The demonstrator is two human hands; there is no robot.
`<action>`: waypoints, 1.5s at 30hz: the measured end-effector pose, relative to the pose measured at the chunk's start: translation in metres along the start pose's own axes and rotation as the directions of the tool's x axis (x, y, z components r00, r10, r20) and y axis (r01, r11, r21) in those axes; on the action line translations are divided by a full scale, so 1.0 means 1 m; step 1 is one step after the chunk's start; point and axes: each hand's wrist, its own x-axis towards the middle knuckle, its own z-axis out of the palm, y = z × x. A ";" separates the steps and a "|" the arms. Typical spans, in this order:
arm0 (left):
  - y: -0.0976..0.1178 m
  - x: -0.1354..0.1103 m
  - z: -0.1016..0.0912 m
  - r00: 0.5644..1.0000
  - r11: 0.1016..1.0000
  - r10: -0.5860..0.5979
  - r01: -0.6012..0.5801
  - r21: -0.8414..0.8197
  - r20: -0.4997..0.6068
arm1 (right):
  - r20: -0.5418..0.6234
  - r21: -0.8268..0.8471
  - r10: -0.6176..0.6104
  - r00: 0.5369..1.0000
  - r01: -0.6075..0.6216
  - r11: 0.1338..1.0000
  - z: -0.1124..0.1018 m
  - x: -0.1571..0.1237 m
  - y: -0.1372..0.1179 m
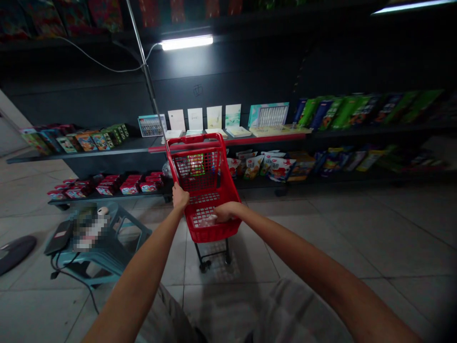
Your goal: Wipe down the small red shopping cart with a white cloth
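Note:
A small red shopping cart (228,190) stands on the tiled floor in front of dark shelves. My left hand (180,196) is closed on the cart's near left rim. My right hand (225,211) reaches over the near right edge into the basket, its fingers curled down around a pale thing that I cannot make out. A green and red package (195,163) shows through the cart's far mesh wall.
Dark shelves (107,150) hold boxes, cards and snack bags along the back. A teal plastic stool (117,240) with a phone and small items stands at the left, with a cable trailing on the floor. A metal pole (150,90) rises behind the cart. Open tiles lie to the right.

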 end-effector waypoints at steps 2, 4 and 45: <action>0.000 0.001 0.001 1.000 1.000 0.014 -0.014 0.011 0.011 | 0.087 -0.015 0.019 0.996 -0.018 1.000 -0.013 -0.018 0.018; -0.001 0.004 0.002 1.000 0.999 0.025 -0.025 0.025 0.013 | 0.063 -0.003 -0.008 0.998 0.008 1.000 -0.017 -0.040 0.030; 0.004 -0.014 0.019 0.997 0.999 -0.044 0.043 -0.008 -0.062 | -0.736 0.590 0.560 0.381 -0.044 0.806 0.255 -0.005 -0.126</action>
